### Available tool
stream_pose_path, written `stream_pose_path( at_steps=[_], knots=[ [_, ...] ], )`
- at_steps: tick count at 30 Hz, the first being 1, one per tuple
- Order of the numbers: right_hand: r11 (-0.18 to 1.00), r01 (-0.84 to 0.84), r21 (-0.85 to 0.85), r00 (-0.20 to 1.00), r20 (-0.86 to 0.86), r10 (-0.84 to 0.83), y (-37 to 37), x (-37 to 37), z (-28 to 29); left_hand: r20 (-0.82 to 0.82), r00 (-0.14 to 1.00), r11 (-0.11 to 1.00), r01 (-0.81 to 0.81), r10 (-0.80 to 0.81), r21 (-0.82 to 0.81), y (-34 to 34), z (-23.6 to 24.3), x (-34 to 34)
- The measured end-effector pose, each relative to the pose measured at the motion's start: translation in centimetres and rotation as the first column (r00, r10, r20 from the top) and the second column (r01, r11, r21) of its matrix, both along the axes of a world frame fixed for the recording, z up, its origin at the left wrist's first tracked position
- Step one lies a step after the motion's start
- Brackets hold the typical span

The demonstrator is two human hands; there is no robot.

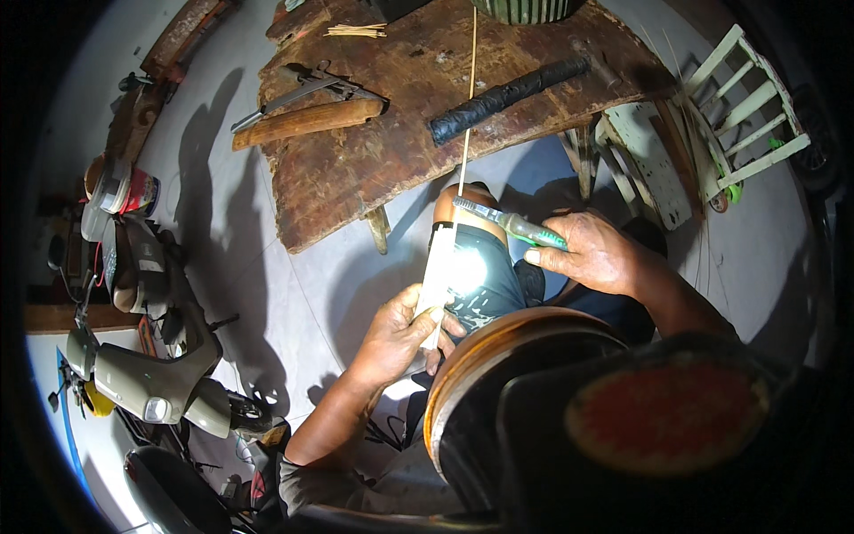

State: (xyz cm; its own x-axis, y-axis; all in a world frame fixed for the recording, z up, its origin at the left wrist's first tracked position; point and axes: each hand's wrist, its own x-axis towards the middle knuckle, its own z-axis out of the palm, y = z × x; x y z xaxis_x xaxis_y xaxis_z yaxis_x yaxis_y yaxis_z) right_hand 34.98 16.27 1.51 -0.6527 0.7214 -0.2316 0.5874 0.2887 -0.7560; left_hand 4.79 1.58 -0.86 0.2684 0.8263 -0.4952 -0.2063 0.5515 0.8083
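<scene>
Over at the far edge of the wooden counter [356, 182], a ribbed green container [525, 10] is standing, cut off by the top of my view, so I can't tell what it is holding. A dark box-like thing [391, 8] is sitting to its left, also cut off. Away on the left, a white tub [133, 192] with red on its side is sitting near a pale scooter [160, 378]; its contents are too hard to make out.

The pale flat strip [435, 283] is standing out brightly, long, narrow and nearly white, tilting slightly rightward at its upper end. The person is holding it between the body and the near edge of the counter, above the legs. The left hand [398, 327] is gripping its lower part, the fingers closing around it. The right hand [598, 254] is gripping a tool [514, 226] with a dark and green handle, its fingers curling snugly around that handle; the tool's head is lying right by the strip's top end. A thin, straight, straw-coloured stick [463, 165] is running from there up across the counter.

On the counter, a black wrapped roll [525, 93] is lying aslant, while short thin sticks [356, 30] are lying bunched near the far side.
</scene>
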Motion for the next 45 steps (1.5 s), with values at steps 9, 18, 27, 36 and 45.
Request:
stream_pose_path(
  at_steps=[9, 18, 27, 36, 45],
  knots=[
    [0.977, 0.106, -0.186, 0.994, 0.021, -0.104, -0.4, -0.1, 0.5, -0.046, 0.999, 1.0, 0.007, -0.006, 0.027, 0.6, 0.7, 0.7],
    [0.985, 0.084, -0.149, 0.989, 0.134, -0.064, -0.4, -0.1, 0.6, -0.077, 0.997, 0.999, -0.021, 0.018, -0.035, 1.0, 1.6, 1.0],
    [0.969, 0.105, -0.223, 0.99, 0.119, -0.08, -0.5, -0.3, 0.5, -0.073, 0.997, 0.999, -0.036, 0.035, -0.017, 0.7, 1.3, 0.9],
    [0.973, 0.027, -0.229, 1.0, -0.008, -0.03, -0.9, -1.0, 0.1, -0.107, 0.993, 0.998, -0.034, 0.039, 0.053, 0.5, 0.2, 0.7],
    [0.979, -0.01, -0.206, 0.998, -0.061, -0.003, -0.7, -2.6, 0.3, -0.099, 0.994, 0.999, -0.034, 0.037, 0.031, 0.3, 0.5, 0.3]
  ],
)
